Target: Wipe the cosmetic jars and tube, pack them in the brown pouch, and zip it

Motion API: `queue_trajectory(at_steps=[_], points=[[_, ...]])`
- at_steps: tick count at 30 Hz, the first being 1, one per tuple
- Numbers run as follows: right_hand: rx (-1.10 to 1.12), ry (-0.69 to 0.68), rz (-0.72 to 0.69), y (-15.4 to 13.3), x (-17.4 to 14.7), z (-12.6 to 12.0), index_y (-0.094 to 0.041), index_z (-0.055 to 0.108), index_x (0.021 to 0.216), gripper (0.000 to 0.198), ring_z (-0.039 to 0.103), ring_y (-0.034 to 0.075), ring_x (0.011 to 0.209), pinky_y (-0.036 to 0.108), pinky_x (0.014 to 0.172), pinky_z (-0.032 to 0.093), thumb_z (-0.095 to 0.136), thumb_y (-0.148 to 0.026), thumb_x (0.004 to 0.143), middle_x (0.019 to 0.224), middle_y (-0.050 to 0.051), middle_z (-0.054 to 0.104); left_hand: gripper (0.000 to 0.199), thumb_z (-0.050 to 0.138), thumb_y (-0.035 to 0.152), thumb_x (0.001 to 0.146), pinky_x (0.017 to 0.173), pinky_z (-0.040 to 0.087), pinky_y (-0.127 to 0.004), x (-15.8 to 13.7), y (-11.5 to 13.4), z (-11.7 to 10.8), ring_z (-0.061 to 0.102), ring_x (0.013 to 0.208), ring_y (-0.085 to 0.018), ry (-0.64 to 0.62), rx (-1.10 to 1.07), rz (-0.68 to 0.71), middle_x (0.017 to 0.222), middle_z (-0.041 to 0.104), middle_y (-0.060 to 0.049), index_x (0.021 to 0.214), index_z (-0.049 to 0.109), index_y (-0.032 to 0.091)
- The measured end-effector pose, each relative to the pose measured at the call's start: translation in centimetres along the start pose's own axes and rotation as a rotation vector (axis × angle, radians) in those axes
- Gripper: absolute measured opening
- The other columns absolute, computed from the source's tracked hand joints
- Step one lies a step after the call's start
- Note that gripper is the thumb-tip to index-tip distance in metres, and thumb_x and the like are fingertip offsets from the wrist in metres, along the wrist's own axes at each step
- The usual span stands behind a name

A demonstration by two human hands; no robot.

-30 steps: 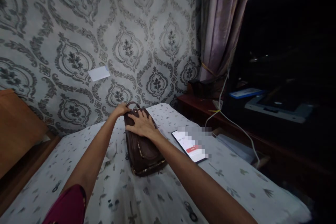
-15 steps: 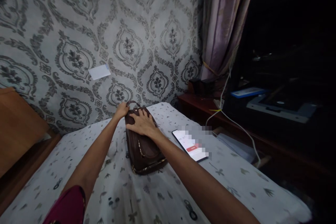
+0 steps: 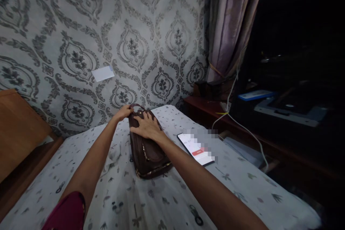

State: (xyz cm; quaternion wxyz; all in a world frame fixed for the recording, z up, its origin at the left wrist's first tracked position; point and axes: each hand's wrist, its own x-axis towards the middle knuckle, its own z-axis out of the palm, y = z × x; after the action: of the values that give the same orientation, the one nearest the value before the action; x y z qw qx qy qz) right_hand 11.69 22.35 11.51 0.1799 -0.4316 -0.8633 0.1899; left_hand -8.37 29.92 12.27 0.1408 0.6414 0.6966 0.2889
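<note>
A dark brown handbag (image 3: 147, 154) with gold zip trim lies on a bed covered in a white patterned sheet (image 3: 151, 201). My left hand (image 3: 124, 112) grips the far top end of the bag, by its handle. My right hand (image 3: 147, 125) rests flat on the bag's upper side, fingers spread. A phone (image 3: 196, 148) with a lit screen lies on the sheet just right of the bag.
Patterned wallpaper (image 3: 129, 43) rises behind the bed, with a white paper slip (image 3: 102, 73) stuck on it. A wooden piece (image 3: 18, 129) stands at left. At right are a curtain (image 3: 229, 25), a dark shelf unit (image 3: 291, 79) with devices and a white cable (image 3: 242, 125).
Almost nothing differs. Both hands stay on the handbag; the view has shifted very slightly.
</note>
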Motion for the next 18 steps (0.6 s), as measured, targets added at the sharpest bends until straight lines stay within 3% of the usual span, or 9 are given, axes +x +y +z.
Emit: queue_trajectory(at_steps=[5, 9, 13, 18], points=[[-0.05, 0.053, -0.036, -0.9, -0.6, -0.2, -0.023, 0.048, 0.146, 0.066, 0.026, 0.039, 0.148, 0.055, 0.118, 0.017, 0.053, -0.056, 0.089, 0.157, 0.018, 0.035, 0.008, 0.063, 0.021, 0.067, 0.059, 0.041, -0.024, 1.9, 2.0, 0.3, 0.056, 0.067, -0.015, -0.052, 0.026, 0.07, 0.067, 0.062, 0.001, 0.074, 0.065, 0.017], [-0.06, 0.016, -0.049, -1.8, -1.4, -0.9, -0.017, 0.049, 0.142, 0.068, 0.035, 0.038, 0.142, 0.049, 0.115, 0.026, 0.061, -0.051, 0.085, 0.15, 0.021, 0.043, 0.014, 0.068, 0.026, 0.068, 0.055, 0.038, -0.024, 3.6, 3.4, 2.2, 0.053, 0.059, -0.014, -0.085, 0.05, 0.048, 0.056, 0.057, 0.002, 0.061, 0.062, 0.017], [-0.052, 0.008, -0.055, -2.1, -1.8, -1.2, -0.015, 0.053, 0.136, 0.061, 0.041, 0.037, 0.138, 0.048, 0.113, 0.031, 0.062, -0.047, 0.085, 0.146, 0.021, 0.046, 0.021, 0.072, 0.025, 0.065, 0.056, 0.036, -0.025, 4.3, 3.6, 3.8, 0.053, 0.059, -0.015, 0.0, 0.072, -0.008, 0.049, 0.05, 0.002, 0.053, 0.056, 0.017], [-0.031, 0.032, -0.045, -2.0, -1.8, -0.9, -0.011, 0.054, 0.131, 0.057, 0.038, 0.039, 0.14, 0.049, 0.114, 0.029, 0.061, -0.045, 0.085, 0.147, 0.024, 0.043, 0.02, 0.072, 0.025, 0.064, 0.058, 0.037, -0.025, 4.7, 2.9, 4.3, 0.055, 0.062, -0.016, 0.088, 0.014, -0.034, 0.05, 0.052, 0.002, 0.054, 0.057, 0.018]])
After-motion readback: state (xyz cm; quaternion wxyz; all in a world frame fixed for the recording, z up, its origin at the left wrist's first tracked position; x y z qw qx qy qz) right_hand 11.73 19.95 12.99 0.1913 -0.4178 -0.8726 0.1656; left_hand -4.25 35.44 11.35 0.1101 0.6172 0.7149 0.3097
